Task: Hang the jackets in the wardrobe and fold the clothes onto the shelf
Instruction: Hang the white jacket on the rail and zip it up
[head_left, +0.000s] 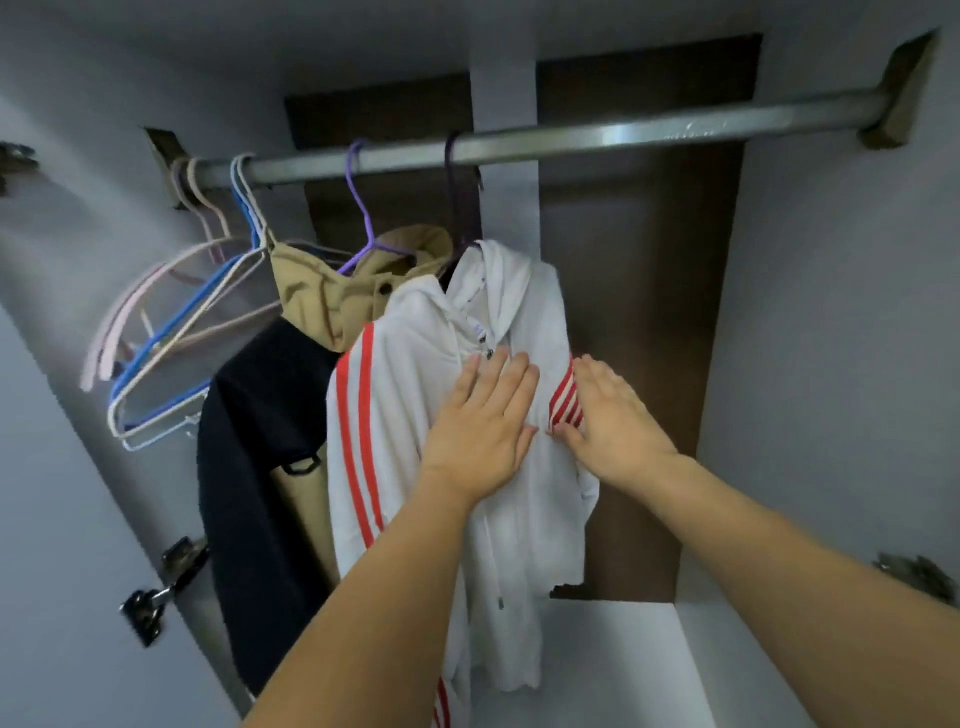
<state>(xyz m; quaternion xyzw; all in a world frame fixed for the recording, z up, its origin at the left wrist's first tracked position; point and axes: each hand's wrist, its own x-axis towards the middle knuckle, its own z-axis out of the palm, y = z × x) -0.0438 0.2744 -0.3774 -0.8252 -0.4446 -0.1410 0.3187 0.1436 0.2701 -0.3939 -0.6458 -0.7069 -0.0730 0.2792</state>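
From the head view, the white jacket (457, 415) hangs from a dark hanger (457, 208) on the rail (571, 137), just beside the tan coat (332, 301). The left hand (480, 426) and right hand (615, 421) lie flat on its front, fingers straight, no grip closed on cloth. A hard push could swing the hanger and slide a shoulder off. Spare hangers (171, 343) crowd the left end; the rail's right half and the wardrobe's right wall (831, 312) leave free room.

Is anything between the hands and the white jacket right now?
Nothing visible. The left hand and right hand lie flat on the white jacket, which already hangs from the rail.
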